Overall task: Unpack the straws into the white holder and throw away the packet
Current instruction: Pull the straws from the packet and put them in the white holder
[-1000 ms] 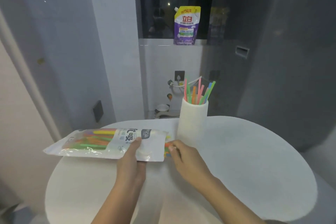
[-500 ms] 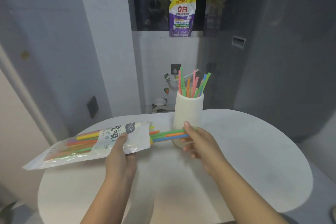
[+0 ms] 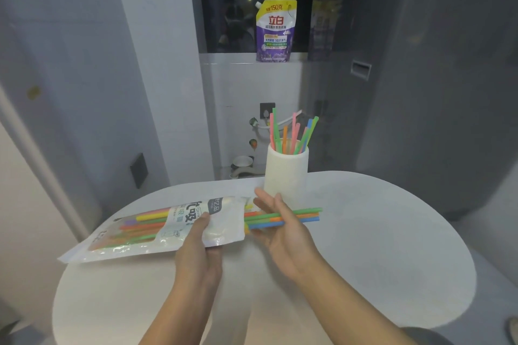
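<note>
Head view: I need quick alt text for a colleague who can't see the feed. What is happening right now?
A person's left hand holds a straw packet above a white table, while the right hand pulls a few coloured straws out of its open end. Behind stands a white holder already containing several straws.

A round white table [image 3: 392, 246] fills the foreground; behind it stands a pale grey wall [image 3: 84, 64] with a dark switch plate [image 3: 139, 170] low down; a dark window [image 3: 241, 3] shows night outside; a purple and yellow pouch [image 3: 276, 31] stands upright on the white sill [image 3: 229, 57]; below the sill a socket [image 3: 266, 110] sits in the white wall; a large grey appliance [image 3: 434, 78] rises at the right; the light is dim and cool; a pale door frame [image 3: 30, 154] slants at the left.
</note>
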Available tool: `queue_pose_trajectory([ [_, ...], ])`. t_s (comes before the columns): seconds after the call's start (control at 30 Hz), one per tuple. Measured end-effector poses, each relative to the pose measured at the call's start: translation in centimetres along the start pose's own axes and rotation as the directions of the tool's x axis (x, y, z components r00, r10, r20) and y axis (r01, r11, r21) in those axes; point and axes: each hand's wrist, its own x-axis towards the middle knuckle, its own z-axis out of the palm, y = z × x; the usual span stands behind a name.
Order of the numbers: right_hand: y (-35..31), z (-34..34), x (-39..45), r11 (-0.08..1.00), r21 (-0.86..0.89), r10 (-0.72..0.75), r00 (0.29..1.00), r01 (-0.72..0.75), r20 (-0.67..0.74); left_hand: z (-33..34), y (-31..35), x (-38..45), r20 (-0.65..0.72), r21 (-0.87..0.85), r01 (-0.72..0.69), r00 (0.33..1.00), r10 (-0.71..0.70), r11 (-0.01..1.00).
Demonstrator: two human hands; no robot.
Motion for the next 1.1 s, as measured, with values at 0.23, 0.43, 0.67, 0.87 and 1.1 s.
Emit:
queue_pose_trajectory([
  [0.23, -3.4, 0.3, -0.2, 0.968, 0.023, -0.249, 0.967, 0.25, -0.053, -0.1, 1.1, 0.6, 0.002, -0.086, 0.044, 0.999, -0.044, 0.995],
  [0.43, -6.6, 3.0, -1.0, 0.908, 0.149, -0.38, 0.92, 0.391, -0.094, -0.2, 1.4, 0.6, 0.002, -0.09, 0.047, 0.999, -0.047, 0.995],
  [0.67, -10.2, 5.5, -1.7, 0.863, 0.22, -0.42, 0.889, 0.454, -0.183, -0.4, 1.9, -0.1, 0.089, -0.091, 0.071, 0.994, -0.063, 0.993],
  [0.87, -13.2, 6.1, -2.9, 0.831, 0.214, -0.478, 0.856, 0.513, -0.195, -0.3, 3.1, -0.8, 0.098, -0.111, 0.066, 0.994, -0.056, 0.992],
  [1.1, -18.1, 8.8, -4.0, 0.79, 0.09, -0.585, 0.789, 0.607, -0.187, -0.4, 3.4, -0.7, 0.085, -0.066, 0.054, 0.995, -0.048, 0.996],
])
